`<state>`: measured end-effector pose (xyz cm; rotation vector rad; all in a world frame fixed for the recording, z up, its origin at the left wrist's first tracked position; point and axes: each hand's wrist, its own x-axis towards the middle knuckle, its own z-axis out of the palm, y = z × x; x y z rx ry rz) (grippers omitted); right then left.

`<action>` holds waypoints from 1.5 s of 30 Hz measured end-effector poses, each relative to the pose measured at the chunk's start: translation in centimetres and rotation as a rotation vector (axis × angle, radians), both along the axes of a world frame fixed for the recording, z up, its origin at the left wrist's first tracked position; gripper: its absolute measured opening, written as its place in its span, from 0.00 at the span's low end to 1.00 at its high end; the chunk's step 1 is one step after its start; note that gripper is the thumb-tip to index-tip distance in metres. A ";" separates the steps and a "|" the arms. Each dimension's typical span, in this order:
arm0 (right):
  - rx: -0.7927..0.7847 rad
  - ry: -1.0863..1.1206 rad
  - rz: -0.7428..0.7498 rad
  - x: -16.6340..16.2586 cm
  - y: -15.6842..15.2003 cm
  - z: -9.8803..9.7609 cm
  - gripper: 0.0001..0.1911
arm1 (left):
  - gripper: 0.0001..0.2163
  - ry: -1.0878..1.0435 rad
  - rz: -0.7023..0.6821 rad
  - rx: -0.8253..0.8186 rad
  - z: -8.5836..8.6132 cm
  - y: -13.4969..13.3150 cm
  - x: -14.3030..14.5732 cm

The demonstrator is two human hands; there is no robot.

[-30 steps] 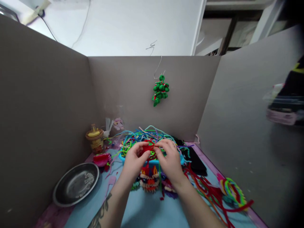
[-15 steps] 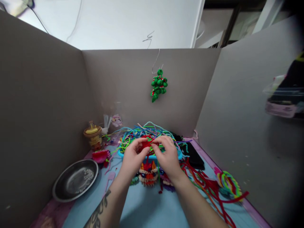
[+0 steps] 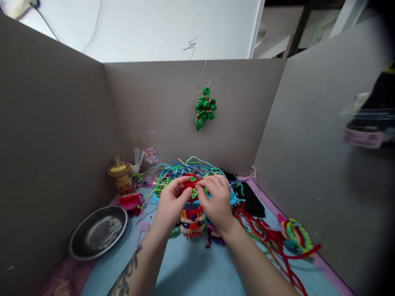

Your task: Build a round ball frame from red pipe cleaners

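In front of me both hands meet at a red fuzzy pipe-cleaner piece point(image 3: 189, 185) with a bit of green on it. My left hand point(image 3: 173, 201) pinches its left side. The fingertips of my right hand point(image 3: 217, 201) are closed together at its right edge, and the fingers partly hide it. Red strands hang below the piece. Just beneath stands an orange, cream and blue pipe-cleaner figure point(image 3: 193, 225), with a purple one point(image 3: 217, 237) partly covered by my right wrist. Behind the hands, a blue tray point(image 3: 156, 198) is heaped with multicoloured pipe cleaners point(image 3: 177, 168).
At left lie a metal bowl point(image 3: 89, 242) with small pale bits and a lidded cup point(image 3: 120, 179). Loose red pipe cleaners point(image 3: 271, 236), a coiled bundle point(image 3: 296, 236) and a black flat object point(image 3: 249, 201) lie right. A green ornament point(image 3: 205, 109) hangs from the grey back panel point(image 3: 148, 98).
The view has shifted slightly. My right hand has turned a little so more of its back shows, while both hands stay at the red piece.
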<state>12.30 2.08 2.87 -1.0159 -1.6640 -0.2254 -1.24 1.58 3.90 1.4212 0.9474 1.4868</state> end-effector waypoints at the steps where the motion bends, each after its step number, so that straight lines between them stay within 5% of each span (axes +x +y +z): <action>1: -0.001 -0.003 0.010 0.0 0.0 -0.1 0.05 | 0.13 0.003 0.005 -0.002 0.0 0.0 0.0; 29: -0.064 0.172 0.139 -0.9 -0.1 -0.8 0.11 | 0.16 -0.157 -0.003 -0.062 0.3 -0.1 0.2; 45: -0.170 0.348 0.175 -1.7 1.1 -1.9 0.09 | 0.15 0.034 0.111 -0.022 -0.4 0.4 0.2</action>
